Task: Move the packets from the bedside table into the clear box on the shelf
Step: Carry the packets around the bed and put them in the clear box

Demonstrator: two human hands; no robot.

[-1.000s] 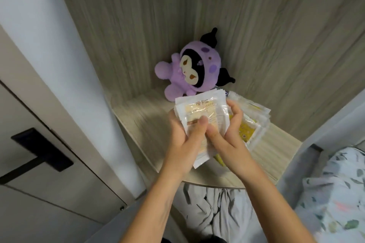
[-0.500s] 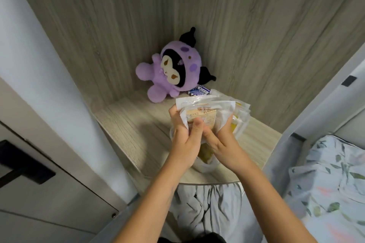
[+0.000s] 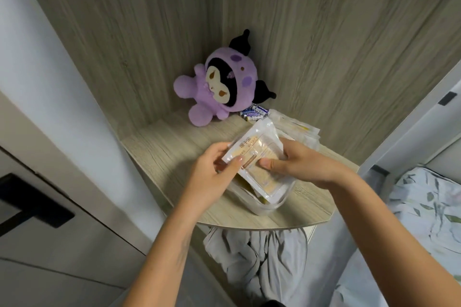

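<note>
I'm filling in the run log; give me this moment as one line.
phase: placing | left hand + right hand: gripping packets | position: over clear box | more packets behind | plush: untouched

Count: 1 purple plush toy with black ears point(image 3: 219, 85); 1 clear plastic box point(image 3: 270, 203); 1 held pale sealed packet point(image 3: 254, 154); loose packet pile far right point(image 3: 299, 129), number unclear; several small blue batteries point(image 3: 254, 113), blurred; 2 hands.
</note>
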